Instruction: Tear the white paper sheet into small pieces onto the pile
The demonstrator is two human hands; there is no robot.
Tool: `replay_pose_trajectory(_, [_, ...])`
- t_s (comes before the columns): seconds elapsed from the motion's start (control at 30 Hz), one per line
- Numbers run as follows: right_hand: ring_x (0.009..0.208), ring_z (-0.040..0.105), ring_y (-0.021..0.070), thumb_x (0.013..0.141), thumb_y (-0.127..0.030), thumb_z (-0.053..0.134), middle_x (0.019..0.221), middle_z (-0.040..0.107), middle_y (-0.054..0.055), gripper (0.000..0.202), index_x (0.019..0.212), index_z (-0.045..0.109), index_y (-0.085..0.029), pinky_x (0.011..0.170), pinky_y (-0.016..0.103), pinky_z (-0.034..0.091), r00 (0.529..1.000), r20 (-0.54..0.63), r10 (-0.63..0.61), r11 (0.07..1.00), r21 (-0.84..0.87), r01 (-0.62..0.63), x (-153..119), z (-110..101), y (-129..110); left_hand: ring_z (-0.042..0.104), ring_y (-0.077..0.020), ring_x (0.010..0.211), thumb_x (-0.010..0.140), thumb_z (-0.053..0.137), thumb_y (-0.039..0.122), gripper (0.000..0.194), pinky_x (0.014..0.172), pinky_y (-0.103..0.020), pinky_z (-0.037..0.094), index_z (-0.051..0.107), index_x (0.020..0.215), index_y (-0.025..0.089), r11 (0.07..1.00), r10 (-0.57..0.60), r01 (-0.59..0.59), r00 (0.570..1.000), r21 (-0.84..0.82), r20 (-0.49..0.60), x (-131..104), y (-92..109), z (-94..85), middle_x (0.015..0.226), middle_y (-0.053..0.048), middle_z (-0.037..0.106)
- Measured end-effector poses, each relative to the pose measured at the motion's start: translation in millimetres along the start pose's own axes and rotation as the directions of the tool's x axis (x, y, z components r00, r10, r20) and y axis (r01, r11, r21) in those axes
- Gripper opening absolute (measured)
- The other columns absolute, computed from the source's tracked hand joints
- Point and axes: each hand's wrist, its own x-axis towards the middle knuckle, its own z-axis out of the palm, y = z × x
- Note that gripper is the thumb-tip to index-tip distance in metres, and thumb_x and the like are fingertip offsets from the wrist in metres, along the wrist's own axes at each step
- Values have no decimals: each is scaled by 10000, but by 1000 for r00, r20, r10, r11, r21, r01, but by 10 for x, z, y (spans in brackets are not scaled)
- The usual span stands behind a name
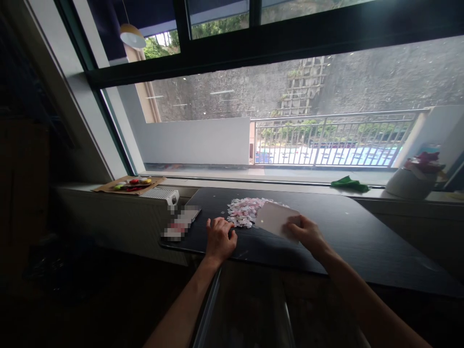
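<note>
A heap of small white and pink paper-like pieces (243, 211) lies on the dark table (337, 227). My left hand (220, 238) rests at the heap's near left edge, its fingers loosely bent and apart; I see nothing held in it. My right hand (304, 234) grips a pale rectangular tray or lid (273, 217) by its right end. That piece is tilted and covers the right side of the heap. My right fingertips are slightly blurred, and the far side of the piece is hidden.
At the table's left end lies a flat item (181, 224), blurred out by pixels. The sill behind holds a brown board with colourful items (132, 183), a green cloth (350, 183) and a pale sack-like object (413, 181). A white slotted box (161, 195) stands beside the table.
</note>
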Motion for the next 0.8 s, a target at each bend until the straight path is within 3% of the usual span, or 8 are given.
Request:
replay_pose_trajectory(0.2, [654,590,190,630,-324,587,703,642,30,185,770,593,-204,567,282,447,992,-78,-95,970,-233,75,56,33,-12,509,-266,1103,755,508,184,186,1066,-543,199,656,863,216,1000,2,-2,1000,6,-6,2,-3,0,949,-60,671])
replay_pose_trajectory(0.37, [658,580,179,631,-346,577,723,634,26,216,789,583,-199,575,274,451,995,-20,-99,987,-132,96,36,147,-57,509,-264,1102,759,499,186,192,1064,-543,199,656,865,215,1000,0,0,1000,10,4,6,-6,-7,952,-62,668])
replay_pose_trajectory(0.47, [631,565,168,618,-316,577,694,623,13,185,762,596,-201,558,266,438,997,15,-79,982,-168,81,11,140,-68,510,-266,1099,756,505,188,188,1065,-544,199,658,864,210,1000,-4,4,1000,13,2,5,-12,-4,949,-64,668])
replay_pose_trajectory(0.63, [625,560,164,623,-311,567,686,616,17,196,767,608,-185,530,258,430,998,-28,-62,986,-157,57,-65,19,-85,509,-264,1103,761,506,193,184,1069,-540,191,655,867,215,1000,8,-7,1000,19,-2,5,-7,-4,954,-61,670])
replay_pose_trajectory(0.8, [632,573,174,590,-289,565,681,632,17,213,757,631,-175,546,270,444,998,-9,-65,995,-79,64,-73,91,-38,514,-257,1101,756,505,180,184,1067,-531,205,650,864,218,1000,5,-5,1000,28,-5,2,-8,-1,958,-56,672])
